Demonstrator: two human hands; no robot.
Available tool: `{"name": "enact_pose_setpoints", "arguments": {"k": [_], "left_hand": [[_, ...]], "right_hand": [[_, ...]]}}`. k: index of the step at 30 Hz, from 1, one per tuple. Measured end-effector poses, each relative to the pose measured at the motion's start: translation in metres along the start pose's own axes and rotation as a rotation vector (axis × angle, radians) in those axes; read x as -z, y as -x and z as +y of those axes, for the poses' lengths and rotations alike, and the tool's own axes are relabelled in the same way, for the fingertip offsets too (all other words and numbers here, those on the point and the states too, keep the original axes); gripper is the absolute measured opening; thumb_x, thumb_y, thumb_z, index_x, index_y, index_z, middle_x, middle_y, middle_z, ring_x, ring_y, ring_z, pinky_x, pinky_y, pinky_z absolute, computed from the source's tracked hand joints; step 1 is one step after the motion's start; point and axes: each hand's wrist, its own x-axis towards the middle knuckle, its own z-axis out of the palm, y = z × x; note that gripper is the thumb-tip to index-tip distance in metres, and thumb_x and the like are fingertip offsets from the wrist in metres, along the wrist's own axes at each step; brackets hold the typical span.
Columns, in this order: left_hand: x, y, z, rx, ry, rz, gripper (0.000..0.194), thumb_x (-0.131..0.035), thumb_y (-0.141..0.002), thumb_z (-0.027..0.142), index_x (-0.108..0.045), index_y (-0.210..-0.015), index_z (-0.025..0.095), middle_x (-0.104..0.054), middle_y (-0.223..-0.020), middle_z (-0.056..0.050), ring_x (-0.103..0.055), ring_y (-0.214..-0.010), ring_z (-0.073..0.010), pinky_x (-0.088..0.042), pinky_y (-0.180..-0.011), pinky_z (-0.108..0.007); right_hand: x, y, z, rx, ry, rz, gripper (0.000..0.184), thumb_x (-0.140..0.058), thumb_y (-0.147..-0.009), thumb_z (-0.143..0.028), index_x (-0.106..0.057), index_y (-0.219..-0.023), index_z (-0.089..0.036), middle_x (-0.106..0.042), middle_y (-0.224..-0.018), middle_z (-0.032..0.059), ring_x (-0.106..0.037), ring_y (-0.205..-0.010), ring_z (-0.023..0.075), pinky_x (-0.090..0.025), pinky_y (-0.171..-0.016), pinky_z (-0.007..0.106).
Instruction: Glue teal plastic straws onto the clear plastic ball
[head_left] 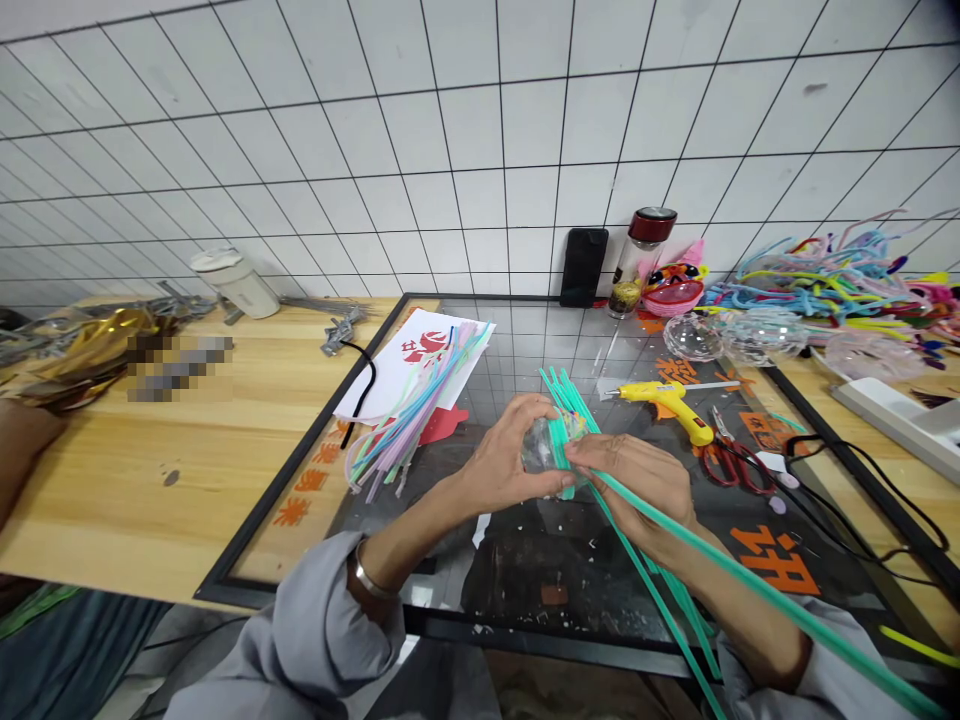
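My left hand (pixel 499 455) is closed round a small clear plastic ball (pixel 536 450), thumb below and fingers above. Green pipe cleaner strips (pixel 559 445) lie side by side across the ball, and some coloured bits show behind them. The fingertips of my right hand (pixel 637 485) press at the ball's right side. They pinch a long green pipe cleaner (pixel 750 580), which trails over my right forearm towards the lower right. Under my hands, more green pipe cleaners (pixel 686 610) lie on the glass-topped board (pixel 525 570).
A yellow glue gun (pixel 679 405) and red-handled scissors (pixel 739 465) lie to the right, near a black cord. Pastel pipe cleaners (pixel 420 410) rest on white paper at left. A phone (pixel 583 267) and bottle (pixel 637 265) stand by the wall. Another person's arm (pixel 26 445) shows far left.
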Motion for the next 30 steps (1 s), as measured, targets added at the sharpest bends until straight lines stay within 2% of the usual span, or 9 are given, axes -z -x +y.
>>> {"name": "enact_pose_setpoints", "arguments": {"k": [4, 8, 23, 30], "left_hand": [[-0.0003, 0.0, -0.0007, 0.025, -0.007, 0.001, 0.07, -0.079, -0.072, 0.035, -0.042, -0.129, 0.022, -0.052, -0.129, -0.012, -0.051, -0.125, -0.0291, -0.042, -0.108, -0.048], [0.001, -0.0011, -0.0002, -0.012, -0.005, -0.02, 0.065, -0.077, -0.075, 0.036, -0.045, -0.129, 0.022, -0.052, -0.131, -0.013, -0.049, -0.128, -0.0293, -0.041, -0.11, -0.049], [0.0025, -0.0004, -0.0008, -0.001, -0.004, -0.06, 0.06, -0.075, -0.078, 0.038, -0.049, -0.129, 0.022, -0.047, -0.137, -0.015, -0.044, -0.134, -0.0299, -0.04, -0.112, -0.051], [0.0023, -0.0013, -0.0012, 0.003, 0.018, -0.077, 0.074, -0.077, -0.075, 0.049, -0.043, -0.135, 0.023, -0.048, -0.138, -0.016, -0.044, -0.135, -0.0325, -0.037, -0.114, -0.054]], "right_hand": [[-0.0004, 0.0004, 0.0014, 0.007, 0.003, -0.004, 0.028, -0.055, -0.085, -0.002, -0.066, -0.106, -0.017, -0.076, -0.093, 0.0103, -0.073, -0.09, 0.0187, -0.06, -0.078, 0.032], [-0.0009, 0.0004, 0.0011, 0.006, 0.004, 0.003, 0.027, -0.055, -0.085, -0.002, -0.065, -0.105, -0.017, -0.076, -0.093, 0.0097, -0.073, -0.09, 0.0182, -0.06, -0.078, 0.032], [-0.0004, 0.0003, 0.0014, 0.0, 0.009, 0.004, 0.027, -0.054, -0.086, -0.003, -0.065, -0.105, -0.018, -0.076, -0.093, 0.0094, -0.073, -0.09, 0.0173, -0.059, -0.078, 0.031], [0.0002, -0.0001, 0.0007, -0.022, 0.012, -0.003, 0.027, -0.051, -0.088, -0.006, -0.067, -0.105, -0.019, -0.076, -0.094, 0.0082, -0.073, -0.09, 0.0173, -0.06, -0.079, 0.03]]}}
